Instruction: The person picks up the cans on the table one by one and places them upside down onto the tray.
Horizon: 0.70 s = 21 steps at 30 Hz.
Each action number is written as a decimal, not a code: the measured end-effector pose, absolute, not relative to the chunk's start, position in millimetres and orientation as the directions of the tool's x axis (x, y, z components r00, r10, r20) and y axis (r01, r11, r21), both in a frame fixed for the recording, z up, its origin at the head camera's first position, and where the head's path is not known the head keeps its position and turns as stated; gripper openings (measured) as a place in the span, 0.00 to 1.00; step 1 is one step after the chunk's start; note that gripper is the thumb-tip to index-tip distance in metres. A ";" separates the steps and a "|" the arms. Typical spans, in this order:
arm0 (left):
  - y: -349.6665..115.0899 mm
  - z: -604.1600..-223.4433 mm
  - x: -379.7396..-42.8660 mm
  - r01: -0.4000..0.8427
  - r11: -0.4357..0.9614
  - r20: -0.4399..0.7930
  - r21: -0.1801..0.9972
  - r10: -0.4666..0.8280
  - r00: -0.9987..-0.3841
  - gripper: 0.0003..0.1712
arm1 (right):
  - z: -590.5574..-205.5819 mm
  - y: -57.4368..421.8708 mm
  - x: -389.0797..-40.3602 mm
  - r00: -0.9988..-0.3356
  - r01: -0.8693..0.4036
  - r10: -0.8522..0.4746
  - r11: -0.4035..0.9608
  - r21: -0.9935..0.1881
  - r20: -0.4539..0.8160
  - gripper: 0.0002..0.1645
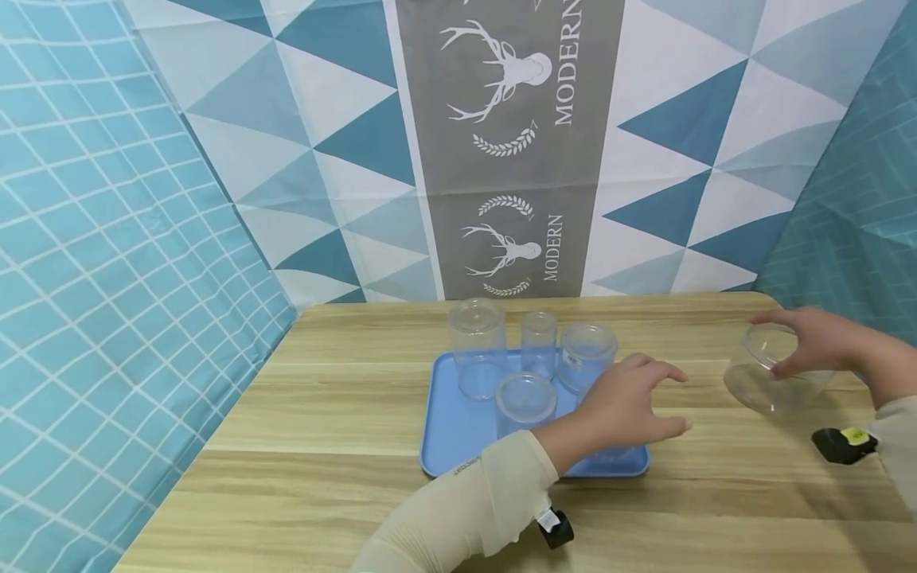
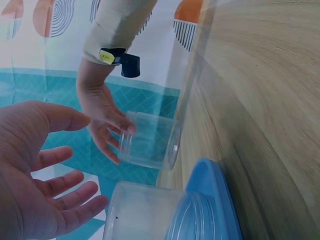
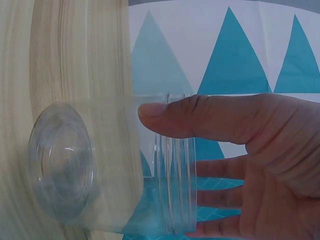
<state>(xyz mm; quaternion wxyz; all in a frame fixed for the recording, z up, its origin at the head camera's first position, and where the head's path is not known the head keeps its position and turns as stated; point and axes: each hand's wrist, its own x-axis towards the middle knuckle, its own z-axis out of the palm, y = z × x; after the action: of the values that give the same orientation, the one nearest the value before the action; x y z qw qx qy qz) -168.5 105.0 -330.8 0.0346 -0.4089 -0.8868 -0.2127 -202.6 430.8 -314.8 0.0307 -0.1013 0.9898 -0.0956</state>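
Observation:
On the right of the table, my right hand point(image 1: 824, 342) holds a clear plastic jar point(image 1: 752, 386) near its threaded rim. The right wrist view shows the thumb on the near side of that jar point(image 3: 115, 165) and fingers behind it; its round base is toward the wood. My left hand point(image 1: 630, 402) hovers over the right side of a blue tray point(image 1: 458, 434), fingers spread and thumb apart, holding nothing. Beneath it, a clear jar point(image 2: 142, 210) stands with its threaded end down on the tray, mostly hidden in the head view.
Several other clear jars share the tray: a tall one point(image 1: 478, 350), a narrow one point(image 1: 539, 342), a wide one point(image 1: 589, 358) and a shorter one point(image 1: 526, 402) in front. The wooden table point(image 1: 322, 422) meets a patterned wall cloth point(image 1: 344, 159) at the back.

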 end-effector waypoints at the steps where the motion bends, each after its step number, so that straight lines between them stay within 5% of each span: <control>1: 106.1 -330.6 -168.6 0.742 0.573 0.236 0.349 0.712 -0.661 0.28 | -314.3 430.2 -202.3 -0.978 -0.196 -0.207 0.962 -0.191 -0.040 0.56; 10: 113.3 -330.1 -169.3 0.749 0.536 0.262 0.391 0.715 -0.648 0.29 | -311.7 423.3 -199.3 -0.980 -0.179 -0.191 0.964 -0.196 -0.046 0.54; 21: 122.3 -337.2 -176.7 0.628 0.432 0.273 0.648 0.638 -0.720 0.27 | -299.9 409.7 -195.1 -0.973 -0.229 -0.231 0.959 -0.167 0.006 0.52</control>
<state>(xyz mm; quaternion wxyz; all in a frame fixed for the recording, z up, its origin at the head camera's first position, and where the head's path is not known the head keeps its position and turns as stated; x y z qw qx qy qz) -176.7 122.3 -337.2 -0.0066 -0.3739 -0.8460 -0.3800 -195.1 409.7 -299.9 0.0069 -0.1161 0.9897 -0.0833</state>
